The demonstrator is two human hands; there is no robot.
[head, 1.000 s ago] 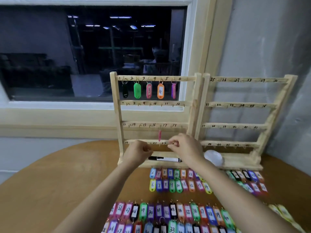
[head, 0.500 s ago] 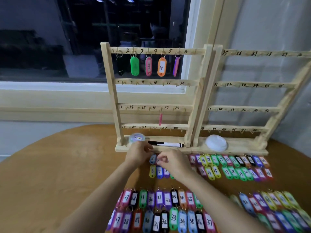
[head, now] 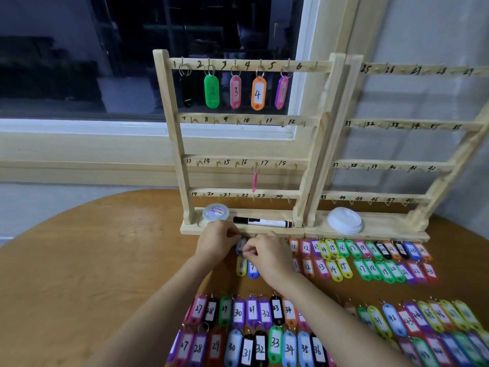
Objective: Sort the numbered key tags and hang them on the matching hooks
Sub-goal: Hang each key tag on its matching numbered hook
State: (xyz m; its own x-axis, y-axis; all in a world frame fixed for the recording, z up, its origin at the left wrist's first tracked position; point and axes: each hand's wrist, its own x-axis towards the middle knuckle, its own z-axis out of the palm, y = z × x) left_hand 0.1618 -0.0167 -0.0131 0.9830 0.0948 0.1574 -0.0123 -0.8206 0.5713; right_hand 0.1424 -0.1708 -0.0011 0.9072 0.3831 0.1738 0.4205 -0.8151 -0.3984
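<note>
Two wooden hook racks stand side by side on the table: the left rack [head: 174, 144] numbered 1 to 24, the right rack [head: 397, 165] from 25 up. Tags hang on hooks 1 to 5, among them the orange tag 4 [head: 258, 93]. One thin pink tag [head: 254, 181] hangs edge-on near hook 17. In front of the left rack's base, my left hand [head: 217, 241] and my right hand [head: 270, 256] both pinch a light blue tag marked 6 [head: 240, 246] just above the table. A yellow tag 6 [head: 241, 265] lies right below it.
Rows of coloured numbered tags [head: 370, 260] cover the round wooden table [head: 105, 260], with more rows near me [head: 264, 327]. A black marker [head: 263, 222], a small round tub [head: 215, 211] and a white lid [head: 344, 223] rest on the rack bases. A window and wall stand behind.
Both hands came down from the left rack's bottom rail to the first tag row on the table and took hold of the light blue tag 6. My view tilted downward.
</note>
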